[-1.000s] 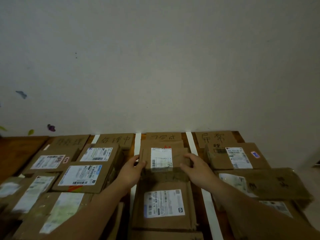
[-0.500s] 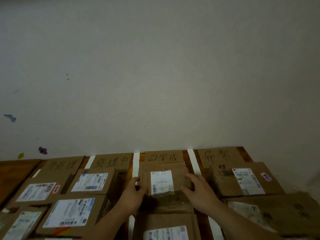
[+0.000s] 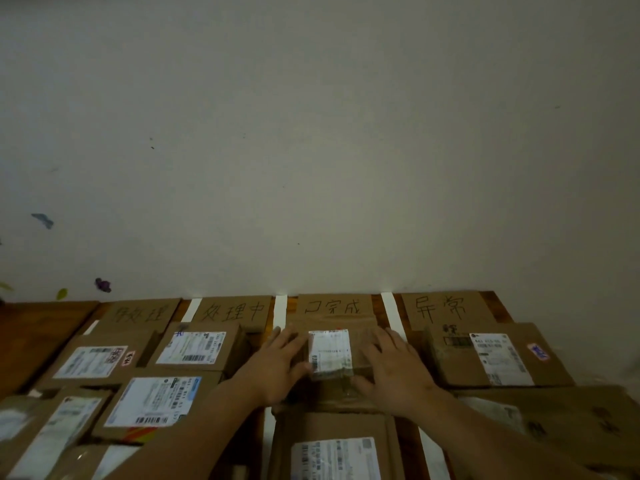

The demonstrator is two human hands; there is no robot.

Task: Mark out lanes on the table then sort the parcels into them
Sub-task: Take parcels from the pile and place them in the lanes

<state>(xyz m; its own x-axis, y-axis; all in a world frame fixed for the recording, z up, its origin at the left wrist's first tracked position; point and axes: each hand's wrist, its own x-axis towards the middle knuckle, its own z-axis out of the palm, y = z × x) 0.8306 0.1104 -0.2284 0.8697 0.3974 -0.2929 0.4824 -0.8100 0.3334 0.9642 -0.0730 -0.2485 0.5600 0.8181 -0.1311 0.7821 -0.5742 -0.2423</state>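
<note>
Both hands lie flat, fingers spread, on a small parcel: left hand on its left edge, right hand on its right. It sits far up the third lane, between white tape strips, just near the handwritten card.

Two bare arms show. The left hand and right hand wear no gloves, rings or sleeves.
</note>
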